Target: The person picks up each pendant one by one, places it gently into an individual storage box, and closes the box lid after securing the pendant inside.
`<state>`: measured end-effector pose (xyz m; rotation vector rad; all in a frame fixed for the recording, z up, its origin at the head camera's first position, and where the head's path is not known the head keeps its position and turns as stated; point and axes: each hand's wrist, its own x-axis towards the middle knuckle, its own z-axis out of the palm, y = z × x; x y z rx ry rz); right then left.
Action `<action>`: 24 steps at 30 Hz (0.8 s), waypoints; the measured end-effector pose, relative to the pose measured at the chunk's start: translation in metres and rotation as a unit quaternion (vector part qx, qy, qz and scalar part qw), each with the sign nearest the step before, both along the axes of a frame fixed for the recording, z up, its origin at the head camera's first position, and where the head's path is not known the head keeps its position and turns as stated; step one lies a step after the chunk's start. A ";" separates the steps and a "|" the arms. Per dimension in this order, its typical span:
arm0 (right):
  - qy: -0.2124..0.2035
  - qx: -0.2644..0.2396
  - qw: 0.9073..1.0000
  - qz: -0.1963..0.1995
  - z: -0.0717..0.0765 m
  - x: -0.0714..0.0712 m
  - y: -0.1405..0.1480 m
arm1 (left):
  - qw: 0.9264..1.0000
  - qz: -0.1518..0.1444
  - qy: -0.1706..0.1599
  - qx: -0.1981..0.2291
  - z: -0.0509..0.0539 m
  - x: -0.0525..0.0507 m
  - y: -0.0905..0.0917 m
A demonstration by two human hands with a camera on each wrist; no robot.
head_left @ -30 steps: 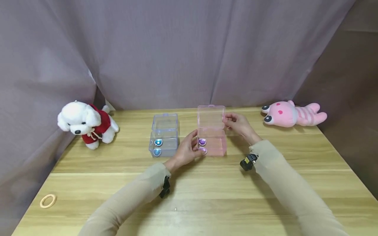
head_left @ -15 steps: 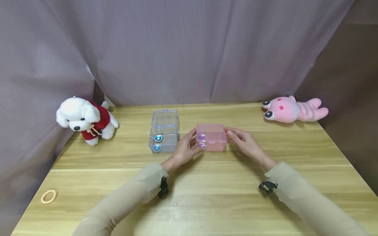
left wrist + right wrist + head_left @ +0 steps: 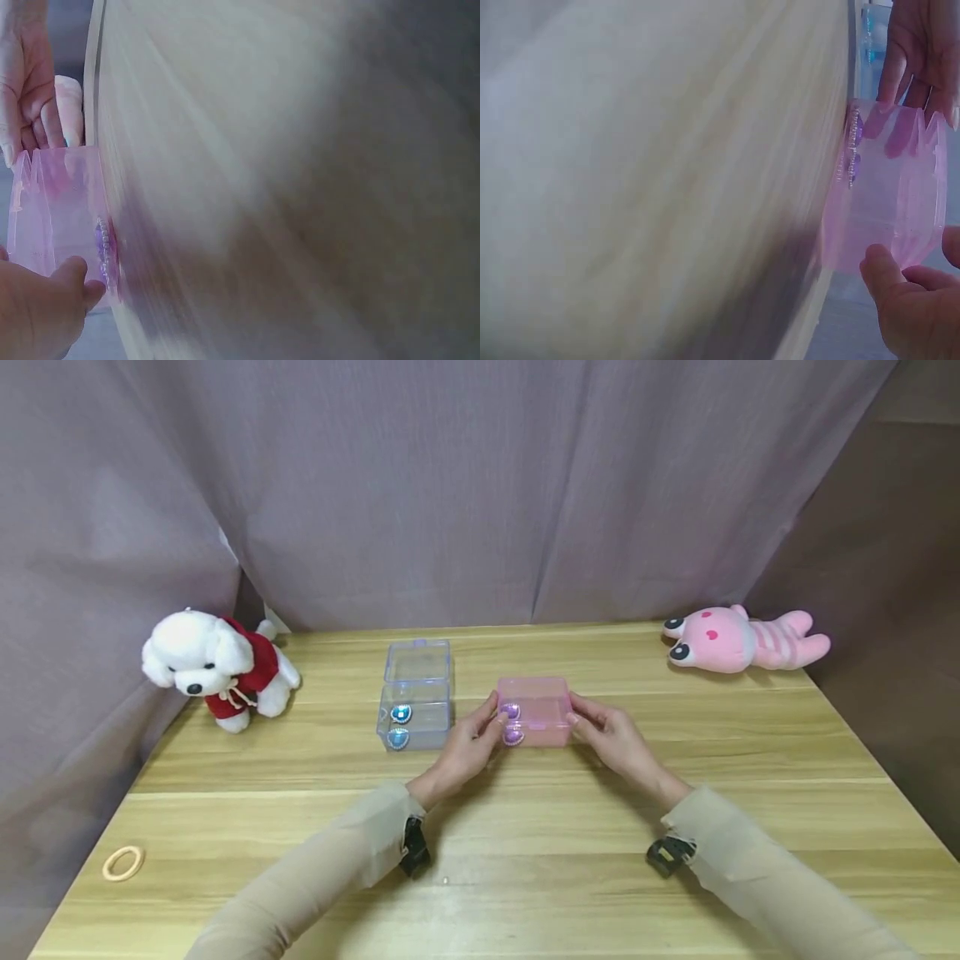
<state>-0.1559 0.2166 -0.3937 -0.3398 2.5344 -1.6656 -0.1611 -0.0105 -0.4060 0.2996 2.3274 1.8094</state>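
Observation:
A see-through pink plastic box (image 3: 543, 735) sits on the table with its lid (image 3: 536, 692) lowered over it. In the wrist views a narrow wedge-shaped gap shows between lid and box. Inside, on the left, are two purple gem-like pieces (image 3: 513, 737) with beaded rims. My left hand (image 3: 467, 750) holds the box's left side, thumb at the front corner. The right hand (image 3: 621, 745) grips the opposite side between thumb and fingers. To the left stands a see-through blue box (image 3: 429, 737), lid raised, with two blue gem-like pieces (image 3: 398, 739) inside.
A white plush dog (image 3: 197, 647) in red clothing is at the back left. A pink plush toy (image 3: 720, 642) with big eyes lies at the back right. A wooden ring (image 3: 107, 867) lies near the front left edge. A grey curtain (image 3: 420, 485) hangs behind the table.
The pink box's lid has swung down from upright onto the box. My right hand came down from the lid to the box's right side. My left hand stays at its left side.

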 end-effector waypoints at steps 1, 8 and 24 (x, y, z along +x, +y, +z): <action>0.002 -0.001 1.000 0.001 -0.001 0.000 0.000 | 1.000 0.005 0.001 -0.002 0.000 0.000 0.000; -0.012 -0.056 0.998 0.008 -0.006 0.000 0.001 | 0.999 0.018 0.016 -0.021 -0.001 0.001 0.002; -0.049 -0.079 0.995 -0.031 -0.008 0.003 -0.005 | 0.998 0.026 0.042 -0.037 -0.006 0.000 0.004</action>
